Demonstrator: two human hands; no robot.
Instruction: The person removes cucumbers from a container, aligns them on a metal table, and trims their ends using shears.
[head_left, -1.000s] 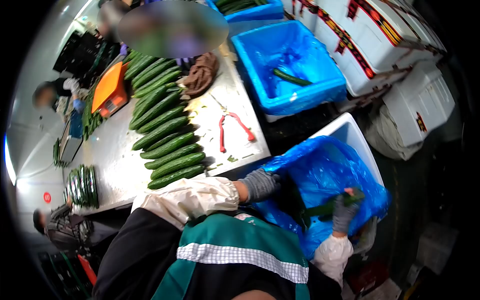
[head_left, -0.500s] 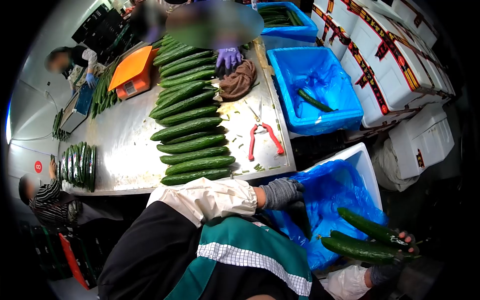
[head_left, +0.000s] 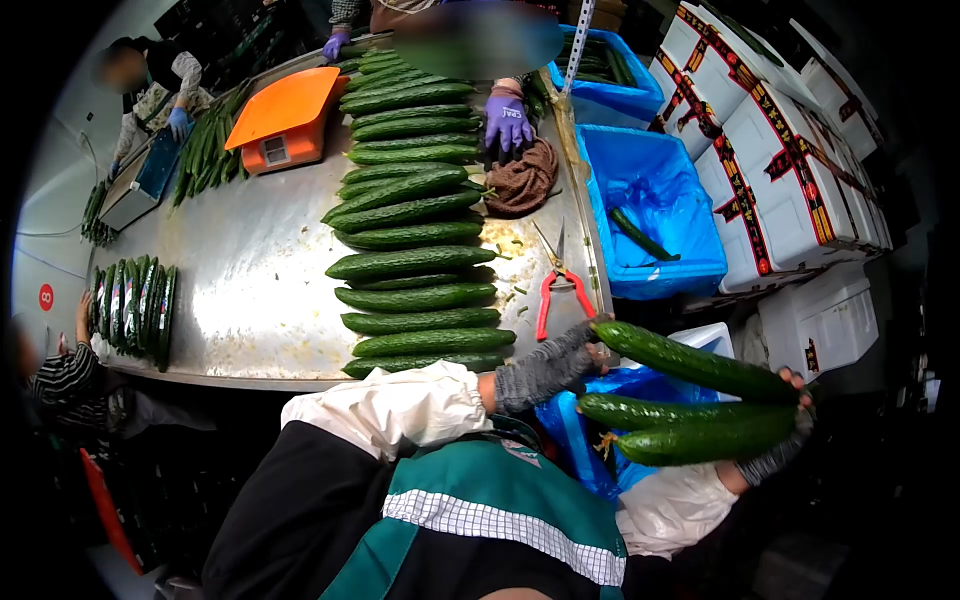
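Three dark green cucumbers (head_left: pixel 700 440) are in my right hand (head_left: pixel 793 432), its fingers wrapped round their far right ends. They reach leftwards over the blue-lined white box (head_left: pixel 715 340). My left hand (head_left: pixel 550 368), in a grey knitted glove, is closed at the left tip of the uppermost cucumber (head_left: pixel 690 362). Just beyond it, red-handled shears (head_left: pixel 563 290) lie on the metal table (head_left: pixel 250 270). A long row of cucumbers (head_left: pixel 415 266) lies side by side on the table, to the left of the shears.
A co-worker's purple-gloved hand (head_left: pixel 508 122) rests by a brown cloth (head_left: pixel 522 180). An orange scale (head_left: pixel 285 115) stands at the back left. Blue tub (head_left: pixel 660 275) holds one cucumber. White foam boxes (head_left: pixel 790 180) are stacked at right. Two people stand left; wrapped cucumbers (head_left: pixel 135 305) lie near one.
My right hand has risen out of the lined box and come up with the cucumbers towards my left hand. My left hand has moved slightly up to meet them. The view has shifted.
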